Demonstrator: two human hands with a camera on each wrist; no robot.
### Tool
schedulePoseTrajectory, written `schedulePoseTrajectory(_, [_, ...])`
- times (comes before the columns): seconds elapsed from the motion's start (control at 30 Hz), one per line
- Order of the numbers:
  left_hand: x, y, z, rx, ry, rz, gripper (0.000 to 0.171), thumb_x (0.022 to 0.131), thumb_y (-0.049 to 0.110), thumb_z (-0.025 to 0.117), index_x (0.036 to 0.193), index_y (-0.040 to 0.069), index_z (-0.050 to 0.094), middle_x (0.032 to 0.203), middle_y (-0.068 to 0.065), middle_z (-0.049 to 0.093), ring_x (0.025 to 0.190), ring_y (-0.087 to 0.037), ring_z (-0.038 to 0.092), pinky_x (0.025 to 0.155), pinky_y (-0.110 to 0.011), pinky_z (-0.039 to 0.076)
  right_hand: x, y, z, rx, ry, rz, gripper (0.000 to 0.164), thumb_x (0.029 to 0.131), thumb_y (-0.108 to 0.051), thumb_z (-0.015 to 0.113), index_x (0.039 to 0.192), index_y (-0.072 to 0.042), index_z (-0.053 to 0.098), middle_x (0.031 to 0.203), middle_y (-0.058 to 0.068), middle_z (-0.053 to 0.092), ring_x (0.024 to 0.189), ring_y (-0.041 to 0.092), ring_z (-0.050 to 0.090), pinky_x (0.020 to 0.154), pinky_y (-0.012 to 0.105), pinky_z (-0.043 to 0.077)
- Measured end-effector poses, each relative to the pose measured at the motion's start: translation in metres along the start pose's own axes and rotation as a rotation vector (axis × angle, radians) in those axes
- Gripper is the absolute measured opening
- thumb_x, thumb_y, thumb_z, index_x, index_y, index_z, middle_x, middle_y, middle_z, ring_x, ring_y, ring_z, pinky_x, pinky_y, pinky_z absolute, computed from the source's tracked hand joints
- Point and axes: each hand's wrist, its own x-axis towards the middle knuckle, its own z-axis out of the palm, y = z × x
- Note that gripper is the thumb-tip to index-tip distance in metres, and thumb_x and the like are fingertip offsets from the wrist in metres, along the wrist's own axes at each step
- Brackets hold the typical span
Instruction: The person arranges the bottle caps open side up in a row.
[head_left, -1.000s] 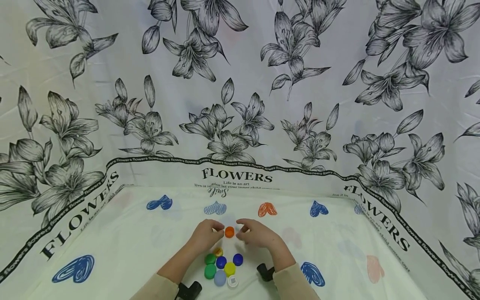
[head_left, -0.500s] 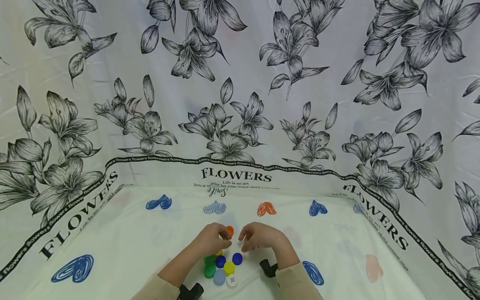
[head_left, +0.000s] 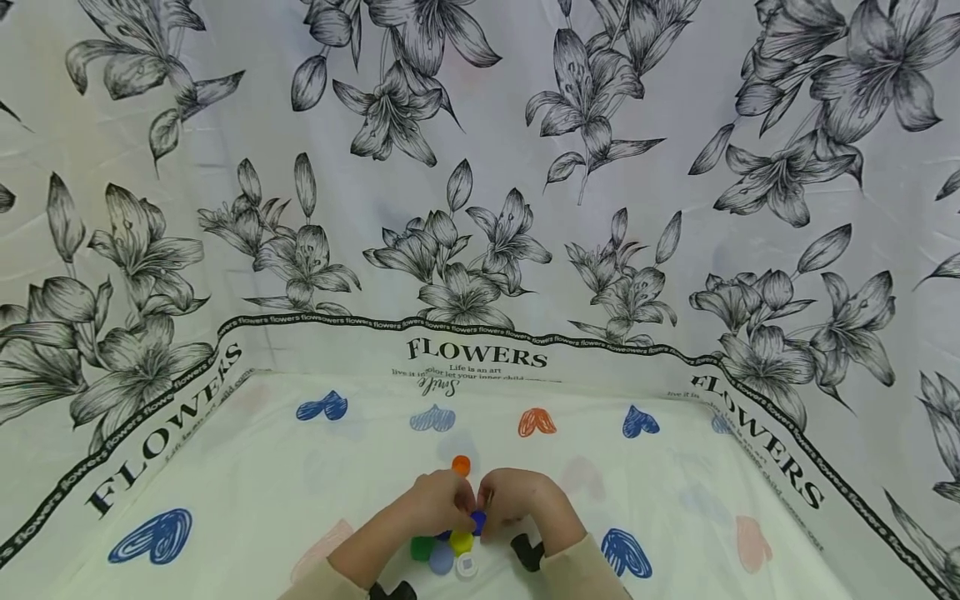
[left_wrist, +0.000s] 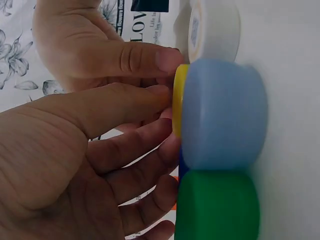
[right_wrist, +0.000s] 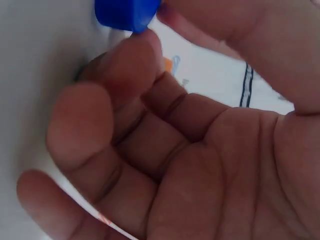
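Note:
Several round plastic caps lie grouped on the white cloth in the head view. At the group's right side a blue cap (head_left: 478, 522) sits between both hands' fingertips. My right hand (head_left: 519, 497) has its fingertips on this blue cap (right_wrist: 127, 12), close above the cloth. From the other side my left hand (head_left: 437, 502) reaches in, its thumb and bent fingers right at the yellow cap (left_wrist: 180, 100); what its fingertips grip is hidden. Both thumb tips nearly meet there. Nearer the body are a green cap (head_left: 422, 547), a light blue cap (head_left: 441, 558) and a white cap (head_left: 467, 566).
An orange cap (head_left: 461, 465) lies alone beyond the hands. Black wrist devices (head_left: 527, 552) are worn on both forearms. The cloth (head_left: 247, 483) carries printed hearts, and a flower-printed curtain (head_left: 480, 167) rises behind and on both sides.
Both hands have drawn back from beside the orange cap toward the body and closed in around the blue cap. The orange cap stays where it was, now uncovered.

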Motion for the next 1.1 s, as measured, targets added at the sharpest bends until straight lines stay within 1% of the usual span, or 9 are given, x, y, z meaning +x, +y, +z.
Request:
schedulePoseTrajectory(0.07, [0.002,0.001,0.003,0.027,0.002,0.002,0.014,0.082,0.018,0.085,0.088,0.015,0.073,0.073,0.008,0.061,0.070,-0.015,0.054,0.070,-0.035,0.041,0.000,-0.001,0.002,-0.032,0.014,0.005,0.026,0.074,-0.008,0.090,0.086,-0.013,0.067,0.077,-0.002,0.062,0.067,0.015,0.053,0.063,0.031,0.044])
schedulePoseTrajectory(0.2, [0.002,0.002,0.010,0.039,0.023,-0.018,0.017,0.081,0.019,0.085,0.089,0.015,0.071,0.074,0.007,0.059,0.074,-0.018,0.051,0.073,-0.038,0.037,0.000,-0.003,0.008,-0.103,0.028,0.015,0.025,0.073,-0.006,0.089,0.086,-0.012,0.069,0.077,-0.005,0.063,0.070,0.014,0.056,0.071,0.033,0.050])
schedulePoseTrajectory(0.3, [0.000,0.006,0.014,0.033,0.048,-0.024,0.018,0.080,0.020,0.085,0.085,0.013,0.069,0.073,0.006,0.059,0.074,-0.019,0.050,0.075,-0.041,0.036,-0.001,-0.004,0.011,-0.126,0.042,0.024,0.025,0.071,-0.004,0.089,0.087,-0.010,0.071,0.078,-0.006,0.064,0.072,0.012,0.057,0.077,0.035,0.052])
schedulePoseTrajectory(0.37, [-0.002,0.009,0.015,0.045,0.067,-0.023,0.018,0.080,0.020,0.085,0.084,0.012,0.069,0.072,0.006,0.059,0.072,-0.019,0.050,0.078,-0.043,0.035,-0.001,-0.005,0.012,-0.127,0.062,0.029,0.026,0.070,-0.002,0.090,0.087,-0.010,0.071,0.078,-0.006,0.065,0.072,0.012,0.058,0.079,0.036,0.053])
schedulePoseTrajectory(0.57, [-0.003,0.011,0.014,0.094,0.088,-0.028,0.018,0.078,0.018,0.085,0.080,0.012,0.068,0.069,0.007,0.058,0.066,-0.015,0.050,0.082,-0.047,0.034,0.002,-0.008,0.012,-0.137,0.102,0.023,0.029,0.067,-0.003,0.093,0.085,-0.010,0.071,0.077,-0.007,0.064,0.072,0.012,0.058,0.077,0.036,0.054])
schedulePoseTrajectory(0.67, [-0.003,0.011,0.014,0.098,0.093,-0.034,0.017,0.077,0.017,0.085,0.081,0.012,0.068,0.069,0.008,0.059,0.066,-0.015,0.051,0.084,-0.051,0.035,0.004,-0.008,0.012,-0.143,0.106,0.029,0.029,0.067,-0.005,0.094,0.085,-0.010,0.071,0.077,-0.007,0.064,0.072,0.013,0.058,0.077,0.036,0.054])
schedulePoseTrajectory(0.87, [-0.002,0.014,0.018,0.063,0.104,-0.099,0.017,0.077,0.014,0.084,0.084,0.009,0.070,0.074,0.006,0.063,0.071,-0.018,0.053,0.090,-0.060,0.035,0.004,-0.009,0.013,-0.129,0.101,0.041,0.029,0.067,-0.005,0.094,0.084,-0.009,0.071,0.077,-0.006,0.064,0.071,0.014,0.058,0.074,0.036,0.054])
schedulePoseTrajectory(0.97, [-0.002,0.014,0.019,0.072,0.118,-0.101,0.016,0.078,0.015,0.084,0.085,0.010,0.071,0.075,0.006,0.065,0.070,-0.017,0.054,0.089,-0.059,0.036,0.003,-0.009,0.012,-0.121,0.102,0.041,0.029,0.067,-0.005,0.094,0.085,-0.009,0.072,0.077,-0.005,0.064,0.071,0.014,0.058,0.074,0.037,0.054])
schedulePoseTrajectory(1.1, [0.000,0.014,0.019,0.084,0.130,-0.081,0.014,0.078,0.016,0.083,0.084,0.011,0.071,0.074,0.007,0.065,0.069,-0.016,0.053,0.085,-0.055,0.036,0.001,-0.008,0.010,-0.107,0.103,0.038,0.028,0.068,-0.007,0.094,0.086,-0.009,0.072,0.078,-0.005,0.065,0.073,0.014,0.058,0.076,0.039,0.054])
